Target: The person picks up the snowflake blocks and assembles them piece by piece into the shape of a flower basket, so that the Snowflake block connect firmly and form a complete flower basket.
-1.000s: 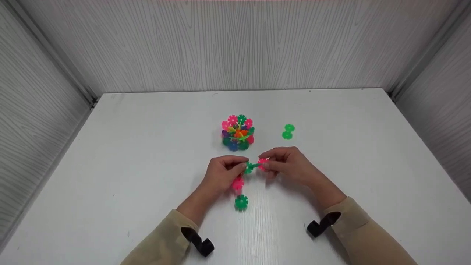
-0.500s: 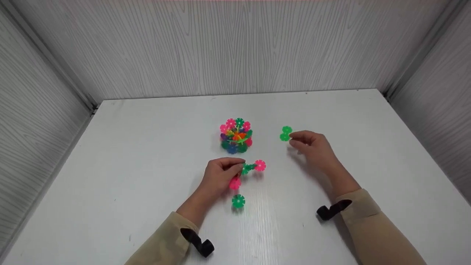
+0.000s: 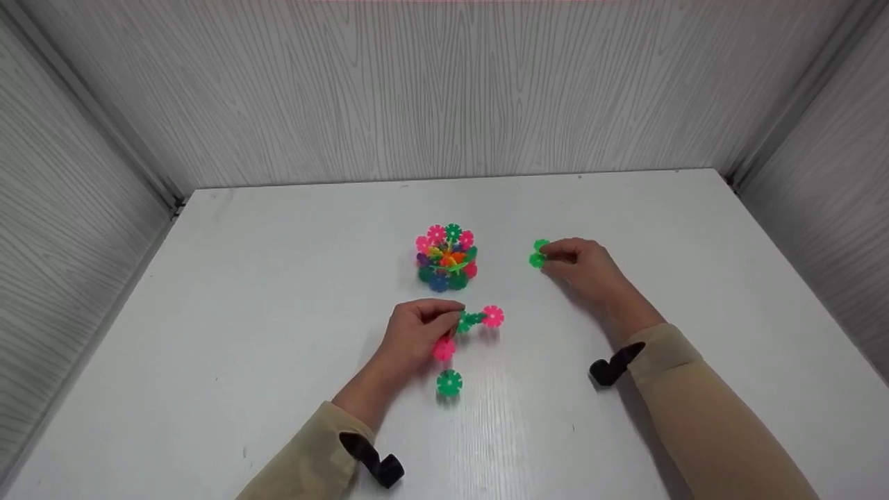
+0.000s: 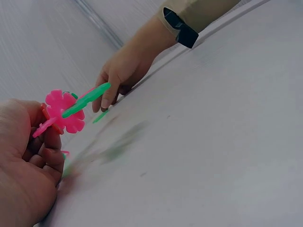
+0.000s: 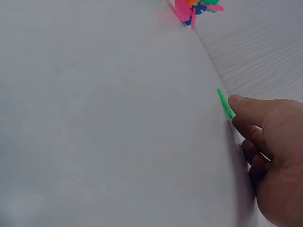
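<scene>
My left hand [image 3: 418, 332] pinches a chain of interlocking snowflake discs, held just above the table. Its pink disc [image 3: 493, 317] points right, and a green disc [image 3: 449, 382] hangs at the near end. The left wrist view shows a pink disc [image 4: 59, 111] at these fingers with a green one [image 4: 87, 100] edge-on before it. Farther off to the right, my right hand [image 3: 583, 267] pinches the edge of two light green snowflake discs [image 3: 537, 260], joined together at the table surface. Its fingertips partly cover them; in the right wrist view a green disc [image 5: 225, 105] appears edge-on.
A round, many-coloured cluster of snowflake discs [image 3: 446, 258] stands at the middle of the white table [image 3: 292, 264], left of the right hand and beyond the left. Pale wood-grain panels [image 3: 444, 90] enclose the back and sides.
My right hand has let go of the chain's pink disc and moved away to the right, onto the light green discs. The left hand keeps its grip with little movement.
</scene>
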The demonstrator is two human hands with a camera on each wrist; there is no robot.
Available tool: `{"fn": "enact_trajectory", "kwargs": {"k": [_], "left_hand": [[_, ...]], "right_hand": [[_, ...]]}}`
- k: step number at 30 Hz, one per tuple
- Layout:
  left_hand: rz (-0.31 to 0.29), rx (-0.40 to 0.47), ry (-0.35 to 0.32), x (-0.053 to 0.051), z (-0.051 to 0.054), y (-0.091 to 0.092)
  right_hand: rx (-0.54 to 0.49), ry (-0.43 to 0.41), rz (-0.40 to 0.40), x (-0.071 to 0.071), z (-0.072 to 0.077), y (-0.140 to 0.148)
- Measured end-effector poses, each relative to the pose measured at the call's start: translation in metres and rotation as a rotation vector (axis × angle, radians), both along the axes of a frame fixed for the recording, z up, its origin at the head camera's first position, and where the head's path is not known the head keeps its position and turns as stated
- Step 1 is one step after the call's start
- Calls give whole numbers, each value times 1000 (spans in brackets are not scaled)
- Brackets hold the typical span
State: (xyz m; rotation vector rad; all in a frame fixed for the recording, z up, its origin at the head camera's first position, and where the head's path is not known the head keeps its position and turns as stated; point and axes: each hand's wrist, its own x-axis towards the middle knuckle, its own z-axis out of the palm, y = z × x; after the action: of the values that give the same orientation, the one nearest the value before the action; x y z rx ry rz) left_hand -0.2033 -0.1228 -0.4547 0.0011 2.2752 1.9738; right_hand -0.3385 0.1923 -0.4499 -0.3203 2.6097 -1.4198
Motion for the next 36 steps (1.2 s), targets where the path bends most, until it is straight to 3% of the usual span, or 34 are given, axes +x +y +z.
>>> {"fn": "enact_trajectory", "kwargs": {"k": [8, 18, 26, 30, 36], "left_hand": [[-16, 8, 9, 0, 0, 3], [-19, 22, 0, 0, 1, 4], [-11, 9, -12, 0, 2, 1], [3, 1, -16, 0, 2, 1], [11, -1, 5, 1, 2, 3]], "right_hand": [[41, 54, 41, 2, -1, 1], [73, 29, 61, 4, -2, 4], [121, -27, 141, 11, 3, 0], [107, -28, 162, 22, 6, -3], [4, -6, 194, 42, 7, -11]]}}
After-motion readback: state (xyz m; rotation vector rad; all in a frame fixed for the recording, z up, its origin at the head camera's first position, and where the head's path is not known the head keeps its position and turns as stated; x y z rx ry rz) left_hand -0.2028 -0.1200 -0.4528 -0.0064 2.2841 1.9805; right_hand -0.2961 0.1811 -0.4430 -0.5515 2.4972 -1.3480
